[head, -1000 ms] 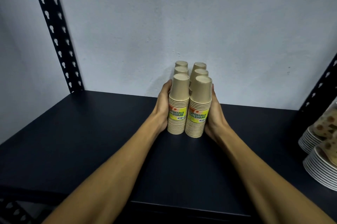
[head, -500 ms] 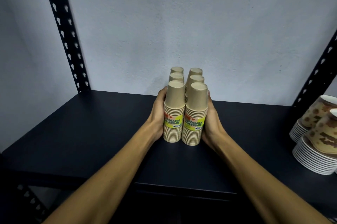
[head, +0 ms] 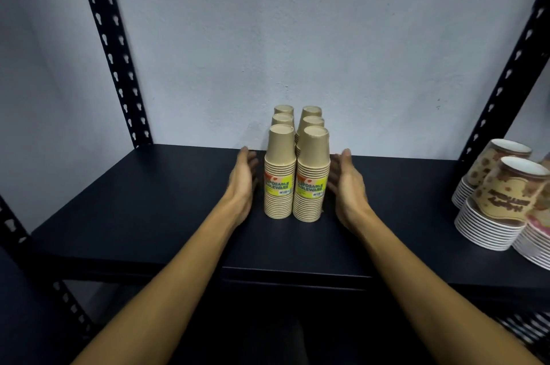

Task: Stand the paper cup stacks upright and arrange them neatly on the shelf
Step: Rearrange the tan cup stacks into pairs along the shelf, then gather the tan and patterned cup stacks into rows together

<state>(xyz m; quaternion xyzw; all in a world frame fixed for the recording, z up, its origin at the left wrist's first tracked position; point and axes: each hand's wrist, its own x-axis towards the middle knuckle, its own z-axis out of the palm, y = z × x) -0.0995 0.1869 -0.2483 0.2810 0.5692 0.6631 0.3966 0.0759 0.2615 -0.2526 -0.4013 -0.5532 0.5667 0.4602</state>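
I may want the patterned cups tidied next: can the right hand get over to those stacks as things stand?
Probably yes. The right hand is open and holds nothing, and only bare shelf lies between it and the patterned cup stacks to its right.

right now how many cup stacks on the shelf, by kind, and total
plain tan cup stacks: 6, upright in two rows of three on the shelf
patterned cup stacks: 2 plainly in view at the right edge, a possible third cut off
total: 8

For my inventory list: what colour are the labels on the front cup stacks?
Yellow-green, orange at the upper corner, on the front left label and right one; head view.
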